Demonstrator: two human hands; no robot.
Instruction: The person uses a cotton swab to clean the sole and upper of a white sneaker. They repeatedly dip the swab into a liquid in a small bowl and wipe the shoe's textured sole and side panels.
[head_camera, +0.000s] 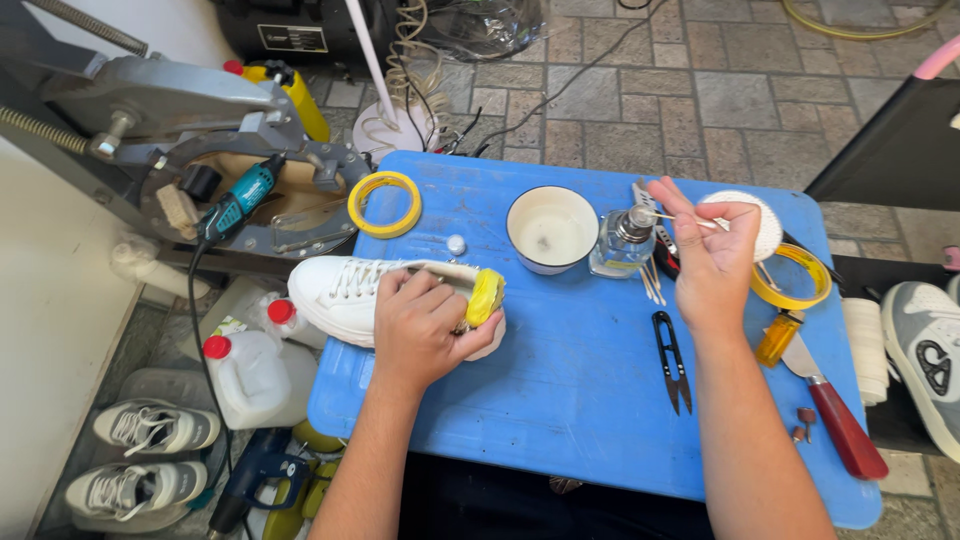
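white leather, smooth and faintly glossy, is making up the sneaker (350, 290) that is lying on its side at the left edge of the blue tabletop (580, 420), its long axis running left to right with the laced toe end pointing off the edge and the heel toward the middle. the left hand (425, 330) is clamping down over the heel end, its grip closed around the shoe and a band of yellow tape (486, 297) wrapped at the heel. the right hand (712, 262) is hovering well to the right of the sneaker, its grip pinched shut on a thin cotton swab (690, 219) whose tip is pointing left at the metal pump top of a small clear glass dispenser bottle (624, 245). so the sneaker is lying to the left of the swab, across the bottle and a round white ceramic bowl (551, 229), and the left hand is by far the nearer one to it. black thread snips (672, 360) are lying right of the sneaker, a flat yellow tape roll (385, 203) just beyond it, and a red-handled knife (835, 420) far right.
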